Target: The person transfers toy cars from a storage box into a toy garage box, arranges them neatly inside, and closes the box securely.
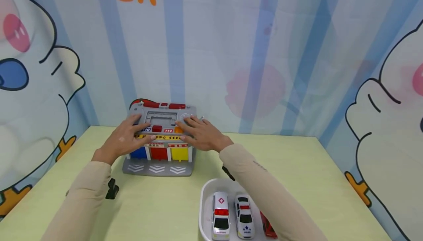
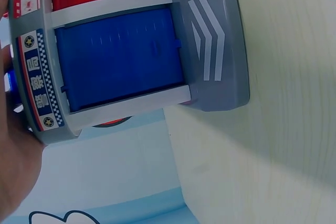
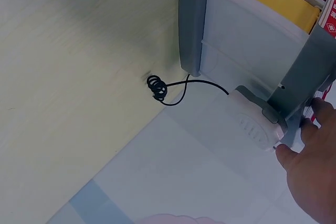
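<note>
The toy garage (image 1: 160,150) stands toward the back left corner of the tabletop (image 1: 314,175). Left hand (image 1: 125,137) and right hand (image 1: 204,135) rest atop it, fingers outstretched.

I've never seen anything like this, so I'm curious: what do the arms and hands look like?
They're a person's: the left hand and right hand are ungloved. The sleeves are long and beige, the right one with small dark lettering. A black piece shows beside each sleeve.
</note>
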Demonstrator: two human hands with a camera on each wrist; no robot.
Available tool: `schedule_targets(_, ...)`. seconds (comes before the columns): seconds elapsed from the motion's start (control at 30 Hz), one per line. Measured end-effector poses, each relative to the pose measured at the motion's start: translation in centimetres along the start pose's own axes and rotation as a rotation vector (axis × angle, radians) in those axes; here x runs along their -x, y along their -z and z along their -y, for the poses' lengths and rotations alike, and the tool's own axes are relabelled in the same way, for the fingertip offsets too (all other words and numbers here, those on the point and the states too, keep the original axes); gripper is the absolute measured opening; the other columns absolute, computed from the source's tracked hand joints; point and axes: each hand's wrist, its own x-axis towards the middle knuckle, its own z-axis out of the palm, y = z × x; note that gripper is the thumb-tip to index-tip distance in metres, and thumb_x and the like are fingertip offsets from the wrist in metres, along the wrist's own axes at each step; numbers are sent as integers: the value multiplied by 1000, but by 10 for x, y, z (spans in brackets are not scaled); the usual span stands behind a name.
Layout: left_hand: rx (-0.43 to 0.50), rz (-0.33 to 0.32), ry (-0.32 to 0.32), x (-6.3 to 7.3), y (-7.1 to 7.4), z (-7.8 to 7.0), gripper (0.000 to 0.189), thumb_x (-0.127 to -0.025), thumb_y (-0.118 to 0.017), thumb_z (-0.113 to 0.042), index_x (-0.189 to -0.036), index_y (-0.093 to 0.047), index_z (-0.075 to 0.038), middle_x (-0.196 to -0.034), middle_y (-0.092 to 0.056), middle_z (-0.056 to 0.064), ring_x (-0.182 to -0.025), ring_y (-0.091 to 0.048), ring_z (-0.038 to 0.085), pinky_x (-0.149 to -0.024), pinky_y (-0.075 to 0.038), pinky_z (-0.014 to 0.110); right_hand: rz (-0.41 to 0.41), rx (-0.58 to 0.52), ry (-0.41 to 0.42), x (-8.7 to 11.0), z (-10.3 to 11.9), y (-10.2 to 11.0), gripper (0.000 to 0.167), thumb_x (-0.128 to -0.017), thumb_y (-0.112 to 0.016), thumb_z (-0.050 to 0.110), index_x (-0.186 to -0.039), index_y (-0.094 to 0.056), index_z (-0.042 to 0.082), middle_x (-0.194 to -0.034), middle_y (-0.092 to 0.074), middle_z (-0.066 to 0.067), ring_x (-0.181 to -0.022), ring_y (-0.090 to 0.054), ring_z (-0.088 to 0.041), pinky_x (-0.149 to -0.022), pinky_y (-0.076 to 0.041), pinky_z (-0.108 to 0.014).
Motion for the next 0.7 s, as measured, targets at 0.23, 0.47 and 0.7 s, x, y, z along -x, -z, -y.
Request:
schedule_targets(0.23,7,0,7,0,-1,0,81,-88,-61,-64,-147,-51,-10,-163,-22,25,-145,-25,52,-111,-30,71,3,5,6,0,-1,-1,60,-107,-27,51,-162,-12,31,-170,-11,-4,-158,-7,-26,-127,-12,-52)
schedule_targets(0.47,1,-10,-6,0,-1,0,78,-90,-61,-61,-146,-51,-9,-163,-23,25,-146,-23,52,-113,-28,71,12,13,12,-1,-2,0,59,-107,-28,50,-161,-15,31,-170,-12,-4,-158,-8,-27,-126,-14,-53)
schedule_targets(0.7,-8,-25,-19,0,-2,0,76,-90,-62,-60,-145,-53,-8,-162,-25,25,-146,-23,52,-113,-28,71,2,41,2,-1,-1,-2,58,-106,-27,52,-161,-17,33,-170,-12,-3,-158,-9,-26,-126,-15,-55)
